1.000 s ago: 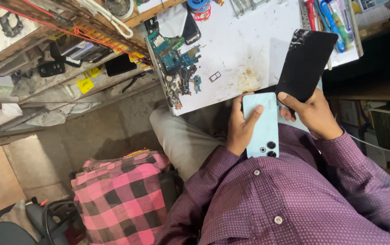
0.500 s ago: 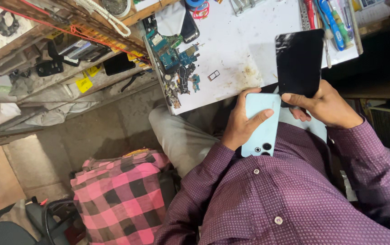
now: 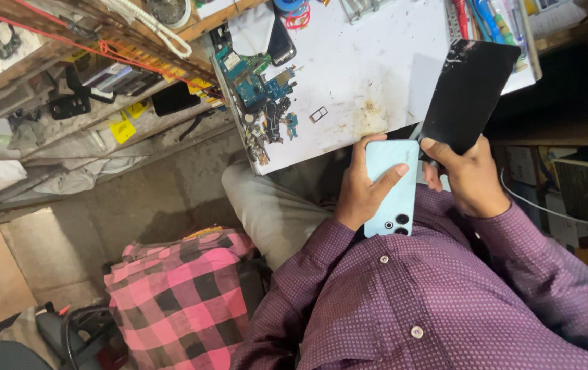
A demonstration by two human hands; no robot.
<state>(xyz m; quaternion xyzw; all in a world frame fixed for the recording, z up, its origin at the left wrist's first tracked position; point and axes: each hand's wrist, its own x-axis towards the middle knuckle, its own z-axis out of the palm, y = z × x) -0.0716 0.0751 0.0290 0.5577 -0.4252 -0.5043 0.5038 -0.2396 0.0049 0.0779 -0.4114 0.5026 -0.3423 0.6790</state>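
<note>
1. At the near edge of the white work table, the left hand grips a light blue phone, back outward, cameras at 6 o'clock.
2. The right hand pinches a black screen panel, which rises toward 1 o'clock from the phone.
3. Circuit boards lie at 10 o'clock from the phone.
4. A pink checked cloth sits at 7 o'clock.

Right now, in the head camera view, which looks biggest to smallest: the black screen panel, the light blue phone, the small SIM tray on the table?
1. Black screen panel, largest.
2. Light blue phone, clearly smaller, though partly covered by the left hand.
3. SIM tray, by far smallest.
</note>
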